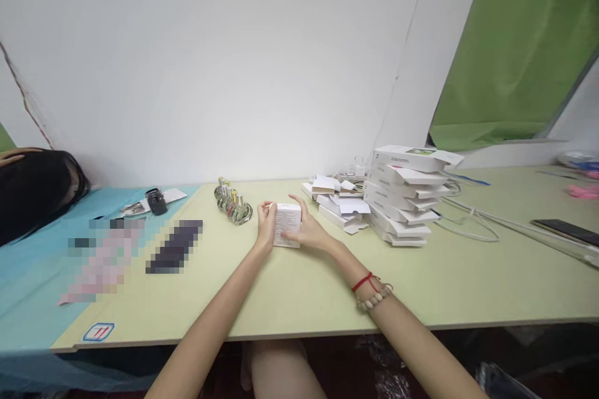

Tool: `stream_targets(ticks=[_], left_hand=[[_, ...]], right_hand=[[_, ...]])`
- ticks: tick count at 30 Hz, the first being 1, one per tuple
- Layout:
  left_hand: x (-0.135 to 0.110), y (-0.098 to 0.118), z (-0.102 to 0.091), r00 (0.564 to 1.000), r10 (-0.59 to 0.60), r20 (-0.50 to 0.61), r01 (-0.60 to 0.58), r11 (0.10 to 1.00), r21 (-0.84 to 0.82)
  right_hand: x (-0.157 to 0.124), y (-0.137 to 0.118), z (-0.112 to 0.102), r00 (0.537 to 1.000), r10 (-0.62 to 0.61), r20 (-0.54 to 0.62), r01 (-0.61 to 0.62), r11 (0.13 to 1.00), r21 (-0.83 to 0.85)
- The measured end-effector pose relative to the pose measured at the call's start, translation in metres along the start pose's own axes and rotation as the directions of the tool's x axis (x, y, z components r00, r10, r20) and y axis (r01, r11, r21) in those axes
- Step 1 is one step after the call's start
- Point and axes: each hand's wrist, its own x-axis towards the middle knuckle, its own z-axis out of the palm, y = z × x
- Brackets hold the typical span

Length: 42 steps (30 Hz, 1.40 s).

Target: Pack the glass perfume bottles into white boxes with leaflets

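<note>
A small white box [287, 224] stands on the pale green table [299, 293], held between both my hands. My left hand [266, 224] grips its left side with fingers curled round the edge. My right hand [309, 229] wraps its right side, thumb on the front face; a red cord and a bead bracelet sit on that wrist. Just left of the box stands a cluster of small glass bottles [233, 202] with gold and silver caps.
A stack of flat white boxes [405, 193] and loose white cartons [339, 202] lie to the right, with white cables [468, 218] beyond. A dark phone [566, 230] lies far right. A person's dark hair [37, 190] shows at the left, by a blue cloth [28, 274].
</note>
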Motion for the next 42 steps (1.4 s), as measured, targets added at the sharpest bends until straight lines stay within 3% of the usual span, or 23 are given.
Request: stream_targets(ticks=[2,6,9,13,16,19,21,25,30,33,37,40,42], left_hand=[[0.001,-0.006,-0.003,0.998,0.029,0.055,-0.033,0.997,0.070],[-0.003,-0.022,-0.006,0.994,0.075,0.074,-0.094,0.950,0.297],[-0.010,-0.032,-0.003,0.992,0.105,0.069,-0.125,0.891,0.436],[-0.017,-0.035,0.003,0.953,0.116,0.279,-0.193,0.944,0.268],[-0.013,-0.031,0.001,0.951,0.130,0.280,-0.184,0.967,0.175],[-0.005,-0.029,-0.008,0.968,0.109,0.225,-0.168,0.950,0.263],[0.000,-0.030,-0.013,0.957,0.133,0.259,-0.222,0.908,0.355],[0.005,-0.034,-0.017,0.908,0.209,0.362,-0.362,0.827,0.430],[0.008,-0.035,-0.020,0.939,0.149,0.311,-0.289,0.831,0.476],[0.008,-0.033,-0.026,0.943,0.137,0.305,-0.308,0.709,0.635],[0.003,-0.033,-0.027,0.950,0.101,0.296,-0.311,0.410,0.857],[-0.002,-0.035,-0.024,0.940,0.049,0.339,-0.341,0.211,0.916],[-0.006,-0.037,-0.021,0.930,0.040,0.367,-0.368,0.146,0.918]], right_hand=[[-0.001,0.003,-0.001,0.999,0.032,0.023,-0.030,0.997,-0.071],[0.002,0.014,-0.003,0.989,0.032,-0.145,-0.066,0.970,-0.234],[0.005,0.022,-0.004,0.966,0.080,-0.245,-0.121,0.980,-0.155],[0.007,0.023,-0.006,0.985,0.152,-0.079,-0.140,0.981,0.138],[0.008,0.023,-0.006,0.985,0.169,0.011,-0.167,0.959,0.228],[0.010,0.034,-0.003,0.979,0.191,-0.065,-0.183,0.976,0.115],[0.010,0.046,0.000,0.973,0.200,-0.112,-0.200,0.980,0.004],[0.009,0.062,0.003,0.975,0.215,-0.051,-0.216,0.976,-0.017],[0.011,0.062,0.002,0.962,0.247,-0.117,-0.263,0.954,-0.143],[0.013,0.060,0.004,0.946,0.273,-0.176,-0.309,0.921,-0.236],[0.017,0.059,0.010,0.914,0.279,-0.294,-0.376,0.856,-0.356],[0.022,0.060,0.013,0.900,0.265,-0.347,-0.399,0.822,-0.407],[0.026,0.062,0.014,0.896,0.260,-0.359,-0.407,0.803,-0.435]])
